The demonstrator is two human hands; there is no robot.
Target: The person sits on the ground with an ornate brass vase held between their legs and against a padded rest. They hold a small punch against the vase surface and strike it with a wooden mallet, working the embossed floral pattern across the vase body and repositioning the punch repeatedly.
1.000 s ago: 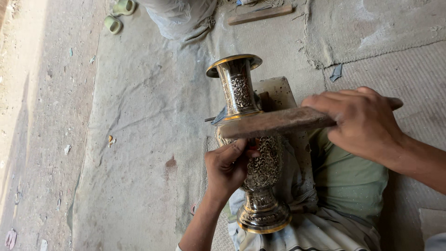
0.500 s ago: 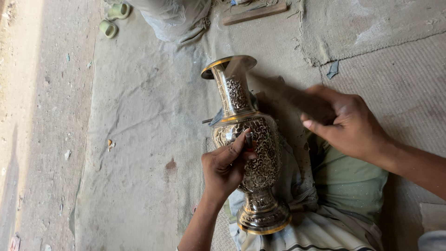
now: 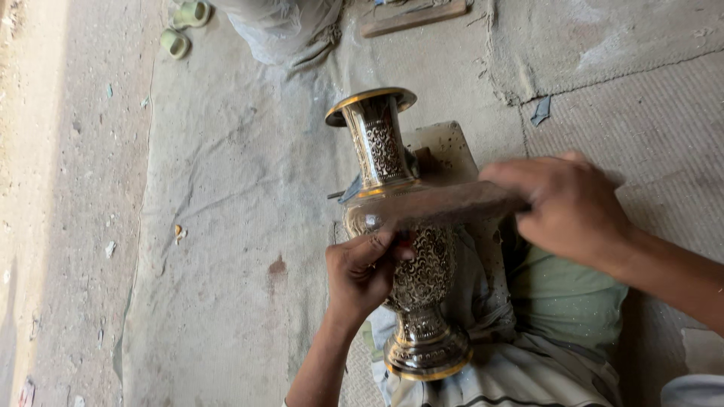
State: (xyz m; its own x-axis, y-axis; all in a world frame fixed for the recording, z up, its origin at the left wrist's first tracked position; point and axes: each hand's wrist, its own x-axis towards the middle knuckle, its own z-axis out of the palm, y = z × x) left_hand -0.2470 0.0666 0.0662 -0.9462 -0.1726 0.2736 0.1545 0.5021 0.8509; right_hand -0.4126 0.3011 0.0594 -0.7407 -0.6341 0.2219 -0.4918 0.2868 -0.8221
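The wooden stick (image 3: 452, 207) is motion-blurred (its outline smeared); the left hand (image 3: 362, 273) hides whatever its fingers pinch against the vase (image 3: 407, 249).

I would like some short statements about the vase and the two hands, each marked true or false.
1. The engraved metal vase lies on its side. True.
2. The right hand holds a flat wooden stick across the vase. True.
3. The left hand rests on the floor cloth. False: it is on the vase's body.
4. The vase's flared mouth points toward the person. False: it points away; the base is nearest.
5. Two green cups sit at the top left. True.
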